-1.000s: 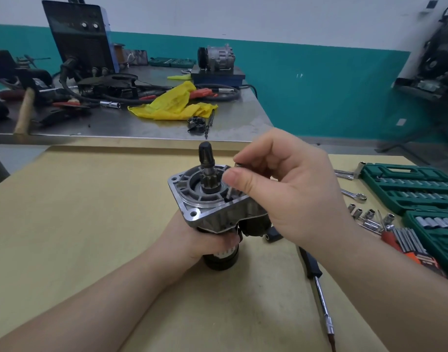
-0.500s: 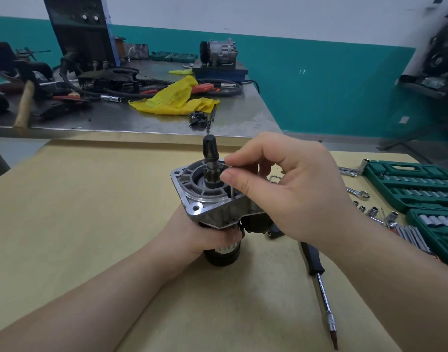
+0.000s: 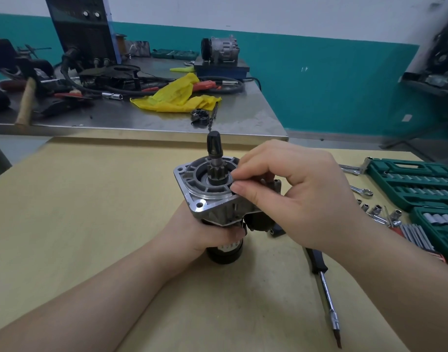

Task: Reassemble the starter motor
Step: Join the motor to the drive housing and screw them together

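The starter motor [image 3: 218, 199] is standing upright near the middle of the pale wooden table [image 3: 78, 212], its grey flanged nose housing [image 3: 200, 196] facing up and the toothed pinion shaft [image 3: 214, 158] pointing toward twelve o'clock. The left hand [image 3: 205, 232] is gripping the black motor body from seven o'clock, fingers wrapped round it just below the housing. The right hand [image 3: 301, 196] is reaching in from four o'clock, thumb and forefinger pinching together at the housing's rim by the pinion; what they are pinching is too small to make out. A pale label is showing on the black body under the left fingers, but its print is not readable.

At five o'clock of the motor a black-handled screwdriver [image 3: 324, 283] is lying on the table. At three o'clock loose sockets [image 3: 376, 209] and a wrench [image 3: 361, 190] are lying beside an open green socket case [image 3: 415, 184]. At twelve o'clock a steel bench [image 3: 243, 115] is carrying a yellow rag [image 3: 176, 96], a hammer [image 3: 27, 102] and a silver compressor [image 3: 221, 49]. No writing there is legible.
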A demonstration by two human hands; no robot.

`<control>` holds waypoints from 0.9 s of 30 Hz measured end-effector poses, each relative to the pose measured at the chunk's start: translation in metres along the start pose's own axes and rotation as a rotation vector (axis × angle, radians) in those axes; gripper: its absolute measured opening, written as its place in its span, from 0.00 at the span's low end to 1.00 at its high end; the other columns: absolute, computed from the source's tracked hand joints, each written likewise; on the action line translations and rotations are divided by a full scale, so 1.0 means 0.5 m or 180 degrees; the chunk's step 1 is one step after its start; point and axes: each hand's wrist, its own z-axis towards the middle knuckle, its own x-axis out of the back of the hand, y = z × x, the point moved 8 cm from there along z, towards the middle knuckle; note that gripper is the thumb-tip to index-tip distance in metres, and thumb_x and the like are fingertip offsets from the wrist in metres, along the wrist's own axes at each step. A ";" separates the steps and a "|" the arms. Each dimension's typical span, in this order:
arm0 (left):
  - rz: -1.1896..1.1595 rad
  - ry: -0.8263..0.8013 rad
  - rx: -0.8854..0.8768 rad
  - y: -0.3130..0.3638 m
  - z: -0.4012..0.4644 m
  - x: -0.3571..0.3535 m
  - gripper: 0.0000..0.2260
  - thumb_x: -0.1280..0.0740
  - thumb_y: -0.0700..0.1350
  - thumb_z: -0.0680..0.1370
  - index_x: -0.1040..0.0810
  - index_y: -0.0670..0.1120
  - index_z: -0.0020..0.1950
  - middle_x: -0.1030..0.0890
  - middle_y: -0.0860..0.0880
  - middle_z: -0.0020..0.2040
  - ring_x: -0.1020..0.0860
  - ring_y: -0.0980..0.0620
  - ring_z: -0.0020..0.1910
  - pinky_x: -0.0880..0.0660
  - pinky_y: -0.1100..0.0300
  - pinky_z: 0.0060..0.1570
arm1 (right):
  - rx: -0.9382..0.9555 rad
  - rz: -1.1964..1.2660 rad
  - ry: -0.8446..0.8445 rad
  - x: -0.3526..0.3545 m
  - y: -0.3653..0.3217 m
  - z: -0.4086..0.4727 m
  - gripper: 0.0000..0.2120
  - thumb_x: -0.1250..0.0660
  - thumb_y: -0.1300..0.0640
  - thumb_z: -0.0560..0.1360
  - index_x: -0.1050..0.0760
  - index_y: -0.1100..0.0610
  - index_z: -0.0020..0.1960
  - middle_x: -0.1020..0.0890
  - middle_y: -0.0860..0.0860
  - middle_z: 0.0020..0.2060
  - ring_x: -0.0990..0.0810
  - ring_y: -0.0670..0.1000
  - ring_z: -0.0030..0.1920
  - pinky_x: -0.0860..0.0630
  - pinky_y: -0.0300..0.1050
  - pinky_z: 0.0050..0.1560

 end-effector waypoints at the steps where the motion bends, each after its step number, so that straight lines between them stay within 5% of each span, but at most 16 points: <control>1: -0.0002 -0.0005 -0.0015 0.002 -0.001 0.000 0.22 0.23 0.39 0.72 0.18 0.43 0.66 0.14 0.41 0.59 0.16 0.35 0.59 0.18 0.37 0.58 | 0.0042 -0.0040 -0.0022 0.001 -0.002 0.000 0.03 0.22 0.61 0.76 0.13 0.58 0.50 0.13 0.49 0.46 0.16 0.45 0.48 0.23 0.34 0.50; 10: 0.0013 0.0020 -0.0067 0.018 -0.005 -0.002 0.21 0.23 0.40 0.72 0.17 0.52 0.64 0.14 0.45 0.58 0.15 0.39 0.59 0.17 0.44 0.58 | 0.0119 -0.0240 -0.0224 -0.003 -0.011 0.002 0.04 0.24 0.58 0.78 0.12 0.57 0.50 0.14 0.48 0.48 0.18 0.43 0.49 0.25 0.33 0.50; 16: 0.0008 0.0106 -0.0098 0.026 -0.010 -0.003 0.23 0.22 0.41 0.71 0.15 0.61 0.62 0.13 0.50 0.61 0.15 0.47 0.62 0.16 0.53 0.58 | 0.0512 -0.0460 -0.0174 -0.006 -0.024 -0.013 0.06 0.25 0.58 0.78 0.13 0.61 0.49 0.16 0.54 0.51 0.18 0.55 0.52 0.22 0.49 0.53; 27: -0.0064 0.0026 -0.0093 0.021 -0.010 -0.003 0.25 0.23 0.35 0.72 0.18 0.52 0.67 0.15 0.45 0.64 0.17 0.40 0.65 0.18 0.41 0.64 | 0.0600 -0.0551 -0.0561 -0.017 -0.014 -0.016 0.06 0.26 0.61 0.78 0.15 0.59 0.54 0.18 0.53 0.56 0.21 0.57 0.56 0.24 0.53 0.55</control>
